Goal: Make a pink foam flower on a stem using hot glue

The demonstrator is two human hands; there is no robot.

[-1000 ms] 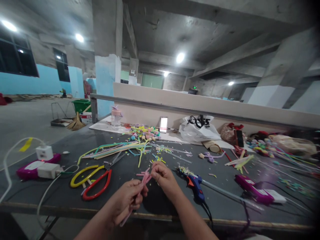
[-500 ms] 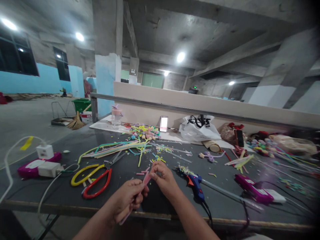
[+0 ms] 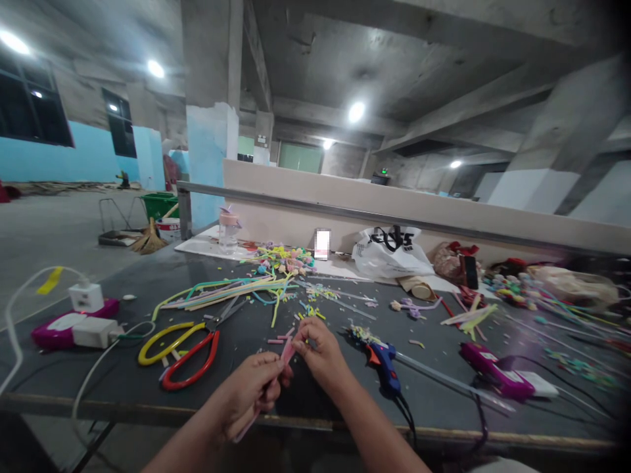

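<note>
At the far left of the frame we see a purple charging block [image 3: 62,330] with white adapters and a white cable [image 3: 14,309] looping off the tabletop [image 3: 123,394] edge. Right of it lie two pairs of scissors, yellow-handled [image 3: 160,340] and red-handled [image 3: 192,364], their blades crossing toward a spread of long coloured pipe-cleaner sticks [image 3: 221,292] in the middle distance. The near edge of the tabletop runs along the lower frame, and a bare dark strip between the scissors and that edge gives the most open room on the left.

At lower centre our left hand [image 3: 249,391] comes in from the bottom, forearm angled up and right, fingers curled shut around a pink stick [image 3: 280,364] whose lower end pokes out below the palm, over the near edge. Our right hand [image 3: 319,355] sits just beside it, wrist bent, thumb and forefinger pinching the upper end of the same pink stick just above the tabletop. The two hands nearly touch.

Just right of the right forearm lies a blue glue gun [image 3: 384,368], its black cord trailing over the near edge. Further right a second purple block [image 3: 493,371] rests near the edge, with a white plastic bag [image 3: 392,253] against the back wall and more coloured scraps [image 3: 513,289] crowding the right end.
</note>
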